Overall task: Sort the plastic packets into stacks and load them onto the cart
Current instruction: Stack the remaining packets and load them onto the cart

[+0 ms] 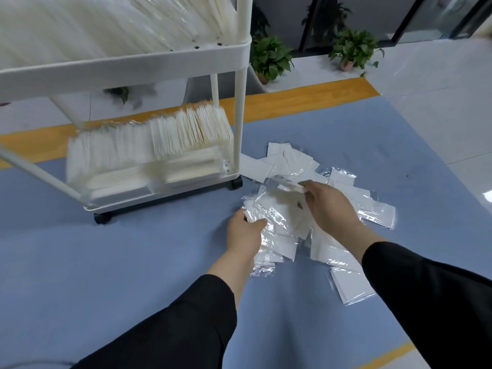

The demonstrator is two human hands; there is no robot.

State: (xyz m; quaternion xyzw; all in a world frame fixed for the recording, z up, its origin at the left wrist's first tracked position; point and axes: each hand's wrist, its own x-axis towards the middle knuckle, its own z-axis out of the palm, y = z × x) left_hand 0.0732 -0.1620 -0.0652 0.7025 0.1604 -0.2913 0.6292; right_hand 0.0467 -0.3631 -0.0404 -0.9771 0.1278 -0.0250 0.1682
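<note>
Plastic packets (pixel 314 198) lie heaped on the blue floor, right of the cart (pixel 149 65). Your left hand (pixel 246 231) grips a gathered stack (pixel 266 209); your right hand (pixel 330 206) pinches another packet. You're mid-sort: square it onto the stack next.

Both hands (pixel 287 217) gripping plastic packets (pixel 279 209), seemingly, beside loaded cart (pixel 159 65)

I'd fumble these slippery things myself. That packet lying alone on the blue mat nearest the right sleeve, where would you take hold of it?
Probably by a short edge. The lone packet lies flat on the mat with its near end clear of the pile of packets, so a pinch from the person's own side, thumb on top and fingers slid beneath, looks easiest. Its flat face offers nothing to grip.
</note>
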